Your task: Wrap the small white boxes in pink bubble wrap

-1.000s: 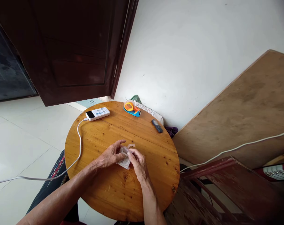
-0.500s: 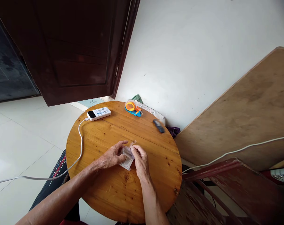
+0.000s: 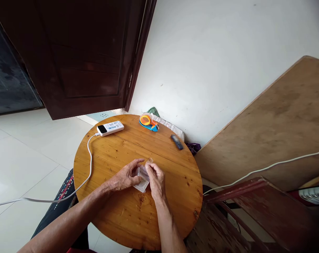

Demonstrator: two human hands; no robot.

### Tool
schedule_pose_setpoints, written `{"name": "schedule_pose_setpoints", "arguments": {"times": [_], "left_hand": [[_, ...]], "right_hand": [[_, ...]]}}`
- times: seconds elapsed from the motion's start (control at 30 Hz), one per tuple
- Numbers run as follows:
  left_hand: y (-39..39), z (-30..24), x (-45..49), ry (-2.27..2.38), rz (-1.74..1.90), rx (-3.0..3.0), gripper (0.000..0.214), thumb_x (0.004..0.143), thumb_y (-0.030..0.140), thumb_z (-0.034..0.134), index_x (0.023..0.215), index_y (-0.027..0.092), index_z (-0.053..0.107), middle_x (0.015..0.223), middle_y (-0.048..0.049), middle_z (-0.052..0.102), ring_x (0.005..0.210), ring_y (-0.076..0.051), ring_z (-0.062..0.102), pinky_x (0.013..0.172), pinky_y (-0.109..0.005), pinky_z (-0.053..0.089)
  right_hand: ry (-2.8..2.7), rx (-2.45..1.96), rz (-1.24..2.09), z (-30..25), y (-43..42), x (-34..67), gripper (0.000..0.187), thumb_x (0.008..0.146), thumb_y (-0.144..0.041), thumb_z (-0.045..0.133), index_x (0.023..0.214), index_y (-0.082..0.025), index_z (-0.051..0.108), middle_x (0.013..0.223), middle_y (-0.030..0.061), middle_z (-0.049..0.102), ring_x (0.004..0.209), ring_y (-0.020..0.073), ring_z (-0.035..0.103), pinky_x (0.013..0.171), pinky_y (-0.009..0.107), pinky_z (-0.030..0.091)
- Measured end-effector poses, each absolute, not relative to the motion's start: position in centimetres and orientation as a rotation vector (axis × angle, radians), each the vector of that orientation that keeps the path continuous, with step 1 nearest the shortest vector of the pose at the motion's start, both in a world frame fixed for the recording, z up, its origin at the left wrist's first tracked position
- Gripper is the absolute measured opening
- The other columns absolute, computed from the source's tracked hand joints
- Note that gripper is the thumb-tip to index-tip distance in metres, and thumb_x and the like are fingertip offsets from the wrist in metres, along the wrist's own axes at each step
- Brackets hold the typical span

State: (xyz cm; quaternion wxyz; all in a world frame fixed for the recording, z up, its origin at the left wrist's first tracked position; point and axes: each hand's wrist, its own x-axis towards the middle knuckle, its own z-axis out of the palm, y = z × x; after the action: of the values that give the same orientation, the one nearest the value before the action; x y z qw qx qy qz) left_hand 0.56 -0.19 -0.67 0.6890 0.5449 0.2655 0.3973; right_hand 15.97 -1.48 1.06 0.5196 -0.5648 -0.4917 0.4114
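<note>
Lying between both hands, well inside the table surface's (image 3: 109,154) round edge, the clear packet (image 3: 142,186) — long axis unclear — has the left hand (image 3: 127,175) gripping its left side, the right hand (image 3: 156,180) pinching its right.

One camera sits on the person's head. It looks forward and down, from close by, at the left hand (image 3: 129,174), right hand (image 3: 155,178) and table (image 3: 109,151), with the door (image 3: 85,59) and wall (image 3: 201,66) farther off.
</note>
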Motion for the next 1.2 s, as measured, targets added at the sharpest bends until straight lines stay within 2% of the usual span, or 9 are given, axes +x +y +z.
{"name": "schedule_pose_setpoints", "arguments": {"times": [0.17, 0.57, 0.73, 0.97, 1.1, 1.2], "left_hand": [[-0.2, -0.6, 0.5, 0.611, 0.861, 1.238, 0.071, 0.073, 0.025, 0.072, 0.136, 0.017, 0.040, 0.102, -0.0041, 0.060, 0.082, -0.014, 0.056, 0.071, -0.026, 0.044], [-0.6, -0.1, 0.5, 0.612, 0.854, 1.261, 0.073, 0.070, 0.019, 0.069, 0.137, 0.019, 0.041, 0.109, -0.0053, 0.060, 0.087, -0.015, 0.056, 0.073, -0.026, 0.046], [-0.9, 0.7, 0.4, 0.596, 0.847, 1.276, 0.068, 0.068, 0.015, 0.068, 0.132, 0.019, 0.047, 0.114, -0.0063, 0.061, 0.098, -0.018, 0.058, 0.081, -0.028, 0.047], [-0.9, 0.9, 0.4, 0.574, 0.831, 1.269, 0.059, 0.068, 0.012, 0.067, 0.125, 0.018, 0.051, 0.110, -0.0045, 0.062, 0.099, -0.018, 0.059, 0.085, -0.028, 0.047], [-1.0, 1.0, 0.3, 0.539, 0.830, 1.255, 0.052, 0.070, 0.011, 0.066, 0.119, 0.018, 0.052, 0.104, -0.0031, 0.062, 0.093, -0.016, 0.059, 0.080, -0.026, 0.047], [-1.2, 1.2, 0.3, 0.522, 0.824, 1.251, 0.052, 0.069, 0.012, 0.067, 0.119, 0.019, 0.051, 0.107, -0.0036, 0.061, 0.096, -0.016, 0.058, 0.081, -0.026, 0.046]], "right_hand": [[-1.116, -1.305, 0.980, 0.6, -1.5, 16.4, 0.027, 0.078, -0.045, 0.067, 0.073, -0.019, 0.065, 0.069, -0.0010, 0.061, 0.067, 0.0148, 0.053, 0.064, 0.025, 0.042], [-1.234, -1.361, 0.972, 0.8, -1.8, 16.5, 0.038, 0.082, -0.053, 0.062, 0.072, -0.017, 0.067, 0.070, 0.0010, 0.064, 0.067, 0.0159, 0.054, 0.063, 0.026, 0.044], [-1.163, -1.321, 0.953, 0.3, -1.8, 16.8, 0.032, 0.079, -0.049, 0.066, 0.077, -0.017, 0.068, 0.074, 0.0023, 0.065, 0.070, 0.0170, 0.056, 0.065, 0.027, 0.046], [-1.071, -1.297, 1.004, 0.4, -2.2, 17.1, 0.024, 0.076, -0.042, 0.070, 0.080, -0.018, 0.067, 0.075, 0.0005, 0.064, 0.070, 0.0156, 0.056, 0.067, 0.026, 0.045], [-1.006, -1.277, 1.019, 0.6, -2.3, 17.1, 0.027, 0.073, -0.040, 0.073, 0.088, -0.019, 0.064, 0.075, -0.0009, 0.063, 0.068, 0.0149, 0.057, 0.065, 0.027, 0.047], [-0.978, -1.223, 1.013, 0.6, -2.3, 17.0, 0.038, 0.073, -0.038, 0.074, 0.103, -0.020, 0.060, 0.081, 0.0008, 0.066, 0.072, 0.0171, 0.062, 0.069, 0.030, 0.050]]}}
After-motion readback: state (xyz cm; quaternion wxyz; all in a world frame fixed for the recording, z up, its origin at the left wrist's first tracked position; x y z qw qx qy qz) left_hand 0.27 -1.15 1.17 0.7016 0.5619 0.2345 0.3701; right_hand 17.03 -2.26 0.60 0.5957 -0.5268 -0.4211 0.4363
